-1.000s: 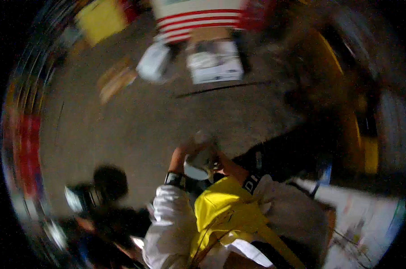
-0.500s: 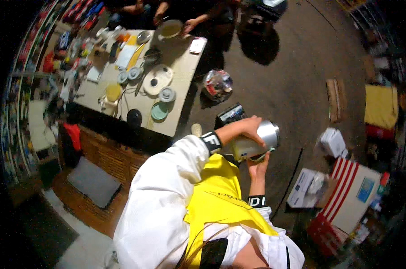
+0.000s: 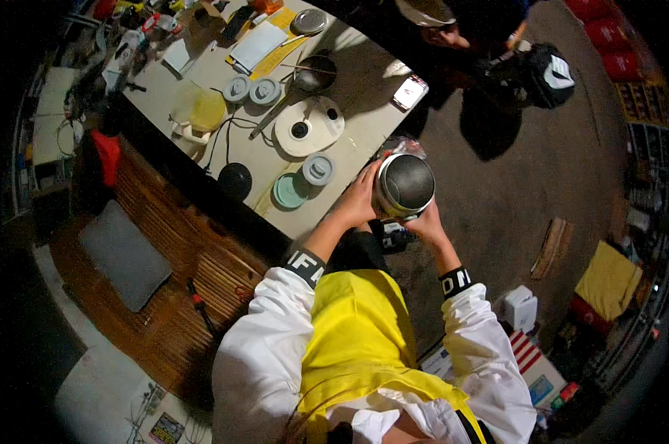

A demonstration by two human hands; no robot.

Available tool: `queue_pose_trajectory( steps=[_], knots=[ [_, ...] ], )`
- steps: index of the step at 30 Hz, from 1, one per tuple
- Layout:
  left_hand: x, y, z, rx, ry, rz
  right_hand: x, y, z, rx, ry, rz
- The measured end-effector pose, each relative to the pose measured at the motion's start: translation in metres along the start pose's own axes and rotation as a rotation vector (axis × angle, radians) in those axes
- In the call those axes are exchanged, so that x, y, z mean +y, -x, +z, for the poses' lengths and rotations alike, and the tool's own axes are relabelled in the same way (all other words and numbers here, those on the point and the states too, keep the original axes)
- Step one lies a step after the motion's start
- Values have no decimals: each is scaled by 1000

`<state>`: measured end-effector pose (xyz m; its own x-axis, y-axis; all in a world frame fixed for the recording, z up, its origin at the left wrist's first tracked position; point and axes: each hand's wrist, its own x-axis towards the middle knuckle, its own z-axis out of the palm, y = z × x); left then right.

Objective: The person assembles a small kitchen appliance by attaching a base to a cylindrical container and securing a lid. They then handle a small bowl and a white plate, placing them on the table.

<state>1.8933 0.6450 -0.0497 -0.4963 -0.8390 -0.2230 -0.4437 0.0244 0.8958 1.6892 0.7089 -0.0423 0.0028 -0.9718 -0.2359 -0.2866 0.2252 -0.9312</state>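
A cylindrical metal pot (image 3: 410,183), its round dark-grey mouth facing up, is held between my two hands just off the table's right edge. My left hand (image 3: 359,198) wraps the pot's left side with the fingers along its wall. Gripping from the lower right is my right hand (image 3: 424,222), with part of its fingers hidden by the pot. On the table nearby lie a white appliance base (image 3: 310,127) with a black centre, a grey round lid (image 3: 318,169) and a pale green round lid (image 3: 291,190).
The table (image 3: 364,66) also holds a yellow jug (image 3: 203,109), a dark pan (image 3: 316,72) and a phone (image 3: 410,92). A wooden bench (image 3: 194,259) with a grey cushion (image 3: 126,255) stands left. Another person's hand (image 3: 447,37) holds a bowl (image 3: 425,11) at the far side.
The pot has swung from its side to mouth-up and moved left toward the table, both hands still on it. My view has turned, bringing the table nearer.
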Motion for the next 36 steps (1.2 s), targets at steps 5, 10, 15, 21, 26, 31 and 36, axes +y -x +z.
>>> queue_pose_trajectory(
  steps=[5,10,15,21,26,31,36],
  knots=[
    [-72,-80,6,131,76,-101,67,-115,-1,-52,203,-138],
    [-111,-135,0,228,38,-182,109,-196,4,-100,326,-215],
    [-134,-154,4,311,54,-159,131,-226,7,-181,259,-96],
    [-125,-143,8,282,48,-359,134,-222,10,-212,435,-183],
    [-97,-88,43,487,208,-424,122,-187,17,10,481,-133],
    [-52,45,91,298,181,-708,100,-92,-23,-420,386,332],
    [-64,219,195,-232,220,-1267,117,79,-74,-1280,723,278]
  ],
)
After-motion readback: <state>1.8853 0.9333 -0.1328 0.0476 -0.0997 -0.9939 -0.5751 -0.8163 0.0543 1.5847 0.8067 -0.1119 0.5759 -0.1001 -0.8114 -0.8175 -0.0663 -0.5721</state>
